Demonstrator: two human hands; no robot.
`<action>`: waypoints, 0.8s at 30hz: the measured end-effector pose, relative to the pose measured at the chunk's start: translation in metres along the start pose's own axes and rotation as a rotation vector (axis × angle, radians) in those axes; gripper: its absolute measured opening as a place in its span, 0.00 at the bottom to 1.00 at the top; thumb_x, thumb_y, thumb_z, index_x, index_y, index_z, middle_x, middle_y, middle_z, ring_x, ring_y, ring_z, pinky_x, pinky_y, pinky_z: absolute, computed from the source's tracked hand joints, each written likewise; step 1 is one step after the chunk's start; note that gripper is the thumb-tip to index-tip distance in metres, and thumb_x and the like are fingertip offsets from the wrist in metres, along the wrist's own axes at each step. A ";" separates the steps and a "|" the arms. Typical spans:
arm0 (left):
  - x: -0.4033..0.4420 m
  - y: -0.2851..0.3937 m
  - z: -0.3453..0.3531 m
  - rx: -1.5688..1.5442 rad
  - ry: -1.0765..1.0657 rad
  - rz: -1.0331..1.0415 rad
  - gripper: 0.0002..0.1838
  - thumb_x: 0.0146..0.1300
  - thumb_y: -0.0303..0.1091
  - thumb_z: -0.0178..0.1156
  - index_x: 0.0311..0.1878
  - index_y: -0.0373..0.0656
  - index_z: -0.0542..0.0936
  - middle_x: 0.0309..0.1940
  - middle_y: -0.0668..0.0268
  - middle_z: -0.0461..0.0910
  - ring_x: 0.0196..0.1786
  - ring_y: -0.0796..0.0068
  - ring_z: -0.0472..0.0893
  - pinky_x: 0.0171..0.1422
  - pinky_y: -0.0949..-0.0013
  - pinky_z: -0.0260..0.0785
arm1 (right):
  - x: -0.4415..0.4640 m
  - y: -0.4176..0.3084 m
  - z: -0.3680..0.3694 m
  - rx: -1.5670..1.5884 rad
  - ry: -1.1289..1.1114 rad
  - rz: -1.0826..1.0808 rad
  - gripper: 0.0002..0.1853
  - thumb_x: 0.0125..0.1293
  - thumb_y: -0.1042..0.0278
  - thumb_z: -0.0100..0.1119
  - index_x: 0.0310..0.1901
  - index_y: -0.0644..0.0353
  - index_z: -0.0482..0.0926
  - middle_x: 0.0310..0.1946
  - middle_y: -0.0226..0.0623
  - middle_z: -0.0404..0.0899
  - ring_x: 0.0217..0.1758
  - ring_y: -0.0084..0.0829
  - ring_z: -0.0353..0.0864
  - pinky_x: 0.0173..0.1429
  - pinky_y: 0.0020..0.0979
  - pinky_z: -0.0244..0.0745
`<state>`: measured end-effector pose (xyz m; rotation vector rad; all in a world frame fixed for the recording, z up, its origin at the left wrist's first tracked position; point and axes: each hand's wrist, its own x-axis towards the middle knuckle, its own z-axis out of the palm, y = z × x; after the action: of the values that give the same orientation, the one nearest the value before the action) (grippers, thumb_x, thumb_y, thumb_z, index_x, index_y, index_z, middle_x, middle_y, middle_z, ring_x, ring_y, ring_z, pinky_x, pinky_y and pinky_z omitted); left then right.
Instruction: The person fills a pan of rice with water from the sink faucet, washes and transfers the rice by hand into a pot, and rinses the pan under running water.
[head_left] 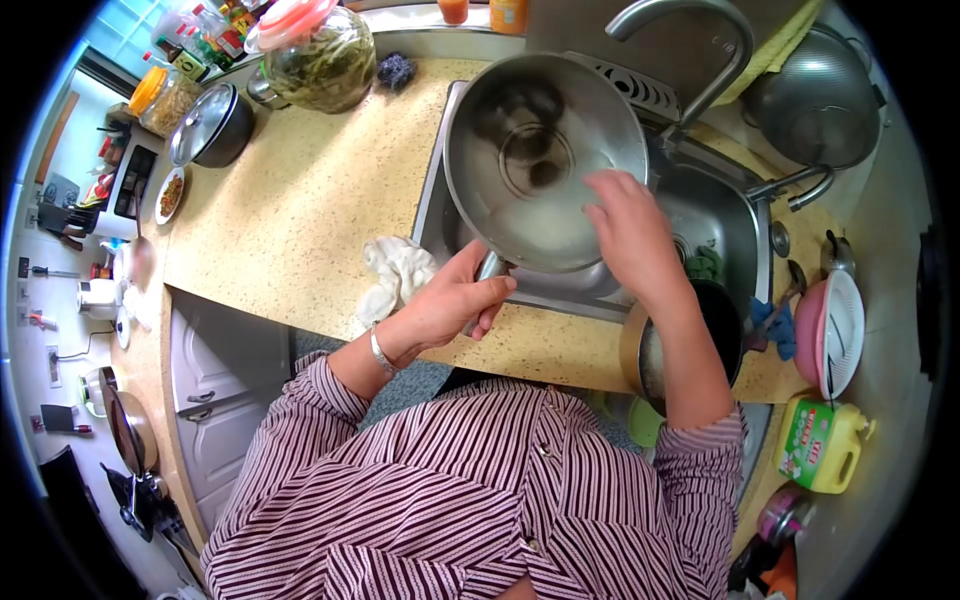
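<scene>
A steel pan point(575, 200) is tilted over the double sink point(455, 235), its wet inside facing me, with dark reflections around ring marks on its bottom. My left hand point(450, 300) is wrapped round the pan's short metal handle point(490, 266). Over the pan's right side reaches my right hand point(635, 230), fingers and thumb extended inside the rim; no tool shows in it, though the palm side is hidden. A crumpled white cloth point(395, 270) lies on the counter near my left wrist. Below my right forearm stands a dark-lined pot point(715, 330), partly covered by the arm.
A curved faucet point(740, 60) rises behind the sink, and a green scrubber point(705, 263) lies in the right basin. On the right are a steel strainer point(815, 100), a pink basin point(812, 340) and a yellow detergent jug point(825, 445). A large glass jar point(325, 65) stands back left.
</scene>
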<state>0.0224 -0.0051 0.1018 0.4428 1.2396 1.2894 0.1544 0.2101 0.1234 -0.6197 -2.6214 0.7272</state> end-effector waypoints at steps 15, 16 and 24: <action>0.016 0.007 0.031 -0.040 -0.169 -0.038 0.21 0.72 0.30 0.58 0.63 0.36 0.65 0.24 0.71 0.72 0.20 0.83 0.72 0.20 0.76 0.65 | -0.012 -0.021 0.000 -0.485 -0.187 0.047 0.19 0.65 0.50 0.66 0.41 0.61 0.79 0.39 0.51 0.79 0.43 0.53 0.81 0.44 0.49 0.77; 0.016 0.009 0.033 -0.028 -0.188 -0.023 0.22 0.72 0.30 0.57 0.64 0.36 0.64 0.25 0.71 0.71 0.20 0.84 0.72 0.20 0.76 0.65 | -0.013 -0.022 -0.004 -0.463 -0.213 0.070 0.18 0.65 0.51 0.65 0.40 0.60 0.80 0.39 0.49 0.79 0.43 0.52 0.82 0.45 0.48 0.79; 0.028 0.012 0.050 0.030 -0.278 -0.014 0.25 0.72 0.30 0.57 0.68 0.37 0.63 0.27 0.71 0.70 0.21 0.84 0.72 0.20 0.78 0.66 | -0.037 0.003 -0.025 -0.330 -0.203 0.020 0.07 0.63 0.65 0.62 0.38 0.58 0.79 0.37 0.45 0.78 0.40 0.52 0.81 0.45 0.48 0.76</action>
<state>0.0542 0.0417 0.1174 0.6128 1.0268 1.1547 0.1976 0.2043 0.1344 -0.6945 -2.9585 0.3794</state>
